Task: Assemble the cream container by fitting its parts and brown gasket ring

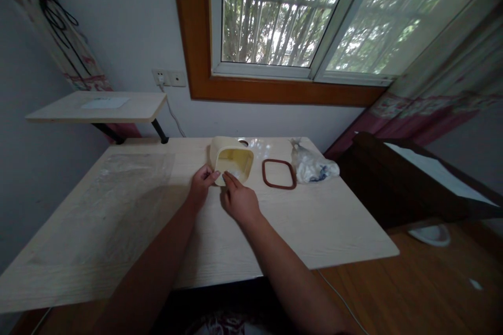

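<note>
A cream plastic container (231, 159) lies on its side on the light wooden table (157, 230), its open mouth facing me. My left hand (201, 186) grips the container's near left corner, thumb on the rim. My right hand (239, 200) rests just below the opening, its index finger reaching onto the lower rim. A brown rectangular sealing ring (279, 174) lies flat on the table right of the container, apart from both hands.
A knotted clear plastic bag (312, 166) sits right of the ring. A transparent sheet (126, 188) covers the table's left part. A small raised shelf (98, 107) stands at the back left. A dark wooden bed frame (393, 183) borders the right.
</note>
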Demonstrator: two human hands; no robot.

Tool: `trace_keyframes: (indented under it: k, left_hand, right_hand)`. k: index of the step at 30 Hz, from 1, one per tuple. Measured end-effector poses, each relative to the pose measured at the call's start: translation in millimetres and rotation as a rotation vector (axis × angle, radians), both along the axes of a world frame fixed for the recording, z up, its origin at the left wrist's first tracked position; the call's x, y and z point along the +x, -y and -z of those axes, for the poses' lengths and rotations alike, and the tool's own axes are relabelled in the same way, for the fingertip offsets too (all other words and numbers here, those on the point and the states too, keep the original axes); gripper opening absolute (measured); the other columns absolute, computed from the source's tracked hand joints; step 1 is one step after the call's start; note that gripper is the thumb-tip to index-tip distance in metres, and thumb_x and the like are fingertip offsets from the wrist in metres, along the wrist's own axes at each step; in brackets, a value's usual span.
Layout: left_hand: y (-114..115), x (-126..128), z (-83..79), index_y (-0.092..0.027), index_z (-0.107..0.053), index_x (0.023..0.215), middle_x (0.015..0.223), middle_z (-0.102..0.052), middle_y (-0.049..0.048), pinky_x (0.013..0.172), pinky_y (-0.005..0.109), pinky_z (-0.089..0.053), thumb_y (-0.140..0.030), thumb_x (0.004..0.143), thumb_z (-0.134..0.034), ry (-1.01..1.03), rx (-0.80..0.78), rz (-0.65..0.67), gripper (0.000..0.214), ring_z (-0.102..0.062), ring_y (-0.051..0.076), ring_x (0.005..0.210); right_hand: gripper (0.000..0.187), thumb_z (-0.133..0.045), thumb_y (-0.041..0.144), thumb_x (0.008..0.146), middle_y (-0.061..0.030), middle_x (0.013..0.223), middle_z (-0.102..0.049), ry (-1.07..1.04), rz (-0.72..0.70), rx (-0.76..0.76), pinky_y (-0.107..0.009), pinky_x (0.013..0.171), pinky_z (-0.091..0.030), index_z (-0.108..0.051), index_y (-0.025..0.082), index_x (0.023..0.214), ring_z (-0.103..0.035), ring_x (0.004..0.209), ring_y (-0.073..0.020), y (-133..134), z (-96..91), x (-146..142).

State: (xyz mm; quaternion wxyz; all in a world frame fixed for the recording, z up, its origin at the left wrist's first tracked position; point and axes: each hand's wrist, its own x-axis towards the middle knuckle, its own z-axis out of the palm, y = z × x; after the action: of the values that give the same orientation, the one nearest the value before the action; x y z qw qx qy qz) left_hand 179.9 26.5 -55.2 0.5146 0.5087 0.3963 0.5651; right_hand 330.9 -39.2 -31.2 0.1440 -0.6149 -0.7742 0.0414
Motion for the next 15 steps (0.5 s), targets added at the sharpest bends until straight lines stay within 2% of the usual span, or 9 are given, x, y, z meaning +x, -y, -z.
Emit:
trace_keyframes:
  k: [5, 11, 15]
  left_hand:
    - [-1.4, -0.3, 1.5, -0.02, -0.045, 0.068, 0.06, -0.04, -0.0066, 0.053, 0.024, -0.027, -0.044, 0.076, -0.077, 0.036, -0.012, 0.0, 0.04, -0.034, 0.01, 0.055]
    - [-4.5, -4.4, 4.4, -0.02, -0.044, 0.068, 0.06, -0.04, -0.0064, 0.053, 0.023, -0.028, -0.045, 0.076, -0.077, 0.053, -0.024, -0.023, 0.042, -0.036, 0.009, 0.056]
    - [-4.7, -4.9, 4.3, -0.02, -0.044, 0.067, 0.06, -0.04, -0.0065, 0.052, 0.022, -0.027, -0.047, 0.074, -0.078, 0.058, -0.032, -0.031, 0.043, -0.036, 0.009, 0.055]
  right_hand:
    - [0.063, -0.042, 0.029, 0.095, -0.0034, 0.163, -0.037, -0.025, -0.053, 0.006, -0.034, 0.092, -0.058, -0.035, 0.024, 0.157, -0.068, 0.114, -0.0203, 2.0, -1.8, -1.8]
    - [0.059, -0.044, 0.028, 0.094, -0.0056, 0.161, -0.041, -0.003, 0.071, -0.007, -0.037, 0.088, -0.059, -0.042, 0.023, 0.153, -0.071, 0.106, -0.022, -0.5, -4.3, 4.5]
    - [0.059, -0.044, 0.027, 0.094, -0.0078, 0.16, -0.042, 0.005, 0.116, -0.034, -0.037, 0.089, -0.059, -0.043, 0.022, 0.152, -0.071, 0.108, -0.0224, -1.3, -6.4, 5.6]
